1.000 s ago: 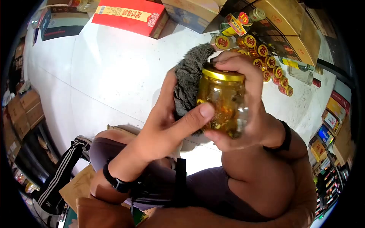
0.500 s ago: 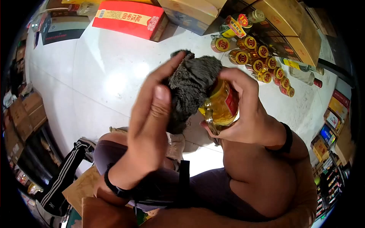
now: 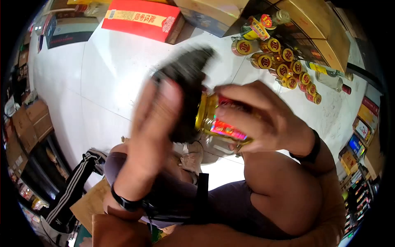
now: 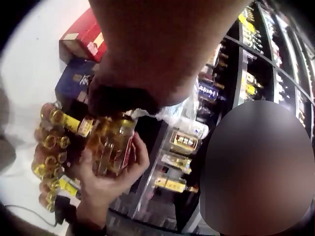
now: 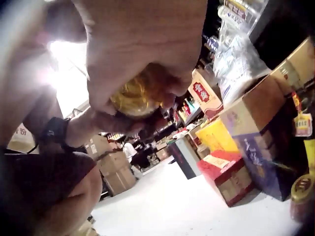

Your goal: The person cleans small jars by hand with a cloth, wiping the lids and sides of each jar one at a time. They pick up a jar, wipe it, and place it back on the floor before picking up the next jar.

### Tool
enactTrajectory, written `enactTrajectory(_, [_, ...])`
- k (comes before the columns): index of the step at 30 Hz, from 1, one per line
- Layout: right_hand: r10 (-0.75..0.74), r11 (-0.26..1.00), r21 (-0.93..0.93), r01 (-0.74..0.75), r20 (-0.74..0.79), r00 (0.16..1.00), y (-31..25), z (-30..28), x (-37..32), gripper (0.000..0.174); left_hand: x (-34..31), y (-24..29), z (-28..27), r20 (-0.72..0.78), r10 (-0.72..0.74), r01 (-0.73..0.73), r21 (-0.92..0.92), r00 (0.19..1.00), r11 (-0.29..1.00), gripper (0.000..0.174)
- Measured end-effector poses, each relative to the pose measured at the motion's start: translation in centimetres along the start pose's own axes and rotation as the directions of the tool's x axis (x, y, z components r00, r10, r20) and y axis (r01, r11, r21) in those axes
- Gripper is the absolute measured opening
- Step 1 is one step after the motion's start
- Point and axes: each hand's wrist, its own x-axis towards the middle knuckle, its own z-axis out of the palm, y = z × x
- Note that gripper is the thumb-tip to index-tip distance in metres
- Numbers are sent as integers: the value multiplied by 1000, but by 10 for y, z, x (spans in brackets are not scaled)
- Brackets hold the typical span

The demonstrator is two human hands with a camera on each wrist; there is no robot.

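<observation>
The red box (image 3: 142,20) lies on the pale floor (image 3: 107,78), and the glass jar (image 3: 210,119) is held in the air on the person's side of it, a little to its right. The right hand (image 3: 267,119) grips the jar with its fingers curled round the glass, over the red label (image 3: 228,128). The jar is tipped onto its side, its yellow lid (image 3: 200,112) facing the left hand (image 3: 150,127). That hand, nearer below the red box, holds a dark fuzzy cloth (image 3: 185,78) between its thumb and fingers, against the lid end (both hand and cloth are blurred, so the exact lie of the fingertips cannot be told).

Just right of the red box is a blue and tan box (image 3: 207,16). Farther right of it, a group of lidded jars (image 3: 282,70) stands close together (their round lids are red and gold), beside gold boxes (image 3: 317,24). Well to the left of the red box, on the person's side, is a black garment with white stripes (image 3: 74,181).
</observation>
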Motion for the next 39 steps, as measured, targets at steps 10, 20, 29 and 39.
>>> enactTrajectory(10, [469,-71,870,-487,460,754,4,13,-6,42,-15,-36,11,109,408,-419,109,906,901,59])
enactTrajectory(20, [484,669,589,-453,116,867,14,40,-47,24,-4,-58,10,14,-92,82,325,996,942,44])
enactTrajectory(29, [526,717,366,-593,273,806,20,28,-39,18,1,-50,12,226,137,-264,862,964,433,67])
enactTrajectory(39, [640,601,294,-743,381,668,63,55,-40,22,11,-24,-25,-15,401,-218,820,916,529,50])
